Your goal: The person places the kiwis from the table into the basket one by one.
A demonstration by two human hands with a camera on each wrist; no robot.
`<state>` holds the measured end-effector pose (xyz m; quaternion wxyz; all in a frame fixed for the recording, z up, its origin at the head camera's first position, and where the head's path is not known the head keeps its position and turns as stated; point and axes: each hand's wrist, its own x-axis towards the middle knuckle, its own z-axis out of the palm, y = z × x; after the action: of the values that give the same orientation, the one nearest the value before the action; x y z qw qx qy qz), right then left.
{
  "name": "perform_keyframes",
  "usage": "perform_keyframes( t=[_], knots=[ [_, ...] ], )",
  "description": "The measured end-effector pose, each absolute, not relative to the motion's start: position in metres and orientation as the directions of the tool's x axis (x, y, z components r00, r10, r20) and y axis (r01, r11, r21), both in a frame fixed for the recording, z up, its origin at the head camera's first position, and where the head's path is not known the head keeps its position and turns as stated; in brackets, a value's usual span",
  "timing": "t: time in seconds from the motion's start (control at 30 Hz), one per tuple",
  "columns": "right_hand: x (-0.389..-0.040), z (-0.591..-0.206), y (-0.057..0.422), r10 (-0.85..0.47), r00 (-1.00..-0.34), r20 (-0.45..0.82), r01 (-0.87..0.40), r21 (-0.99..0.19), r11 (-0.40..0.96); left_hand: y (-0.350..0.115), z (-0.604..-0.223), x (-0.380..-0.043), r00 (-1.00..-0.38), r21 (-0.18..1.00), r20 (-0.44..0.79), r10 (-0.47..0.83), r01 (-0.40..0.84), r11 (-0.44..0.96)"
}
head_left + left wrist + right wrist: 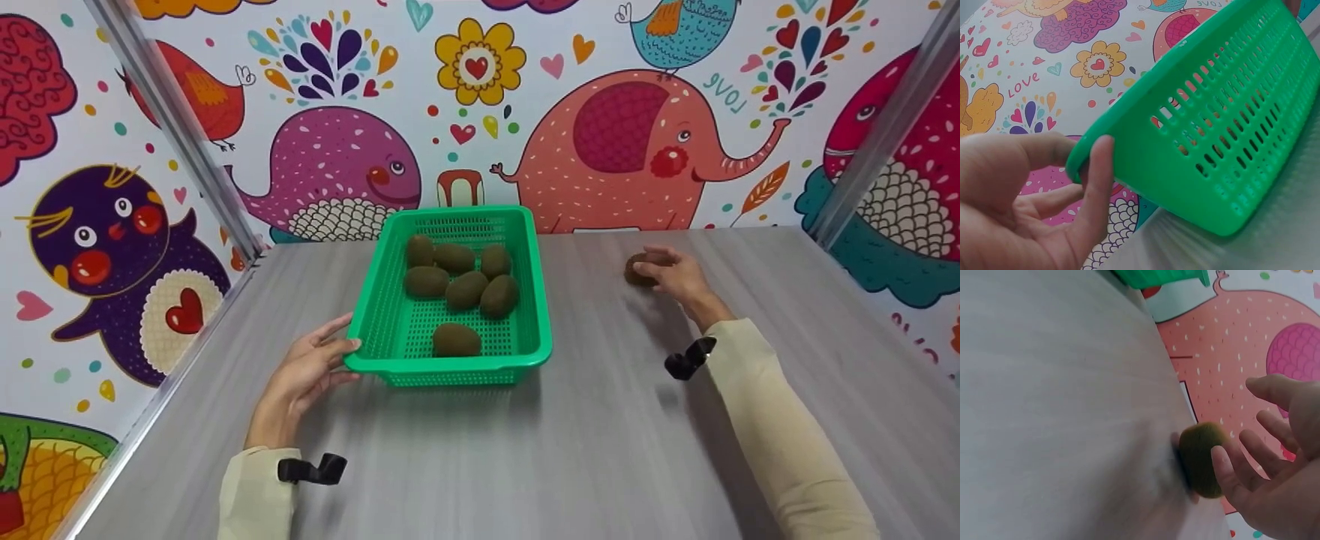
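A green plastic basket (pixel 450 365) stands on the table with several brown kiwis (pixel 466 291) inside. My left hand (pixel 306 375) pinches its near-left corner; in the left wrist view the thumb (pixel 1100 169) lies on the outer wall and other fingers reach under the rim. My right hand (pixel 679 281) is out to the right of the basket, over a single kiwi (pixel 1202 458) on the table. In the right wrist view its fingers are spread and loosely bent, with the thumb raised away from the kiwi and the nearest fingertip overlapping the fruit's edge.
The grey table (pixel 592 435) meets a wall (pixel 480 142) printed with cartoon animals behind the basket. Metal posts (pixel 180 135) stand at the corners. Black wrist mounts (pixel 315 469) stick out from both sleeves.
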<state>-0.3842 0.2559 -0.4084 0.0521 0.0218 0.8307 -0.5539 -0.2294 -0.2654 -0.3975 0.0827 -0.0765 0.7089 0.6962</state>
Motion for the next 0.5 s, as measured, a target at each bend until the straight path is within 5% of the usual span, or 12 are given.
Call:
perform_keyframes(
  t=[0.5],
  knots=[
    [-0.396, -0.424, 0.267, 0.169, -0.975, -0.141, 0.192, -0.922, 0.337, -0.264, -0.399, -0.229, -0.977, 0.976, -0.215, -0.009, -0.215, 0.035]
  ],
)
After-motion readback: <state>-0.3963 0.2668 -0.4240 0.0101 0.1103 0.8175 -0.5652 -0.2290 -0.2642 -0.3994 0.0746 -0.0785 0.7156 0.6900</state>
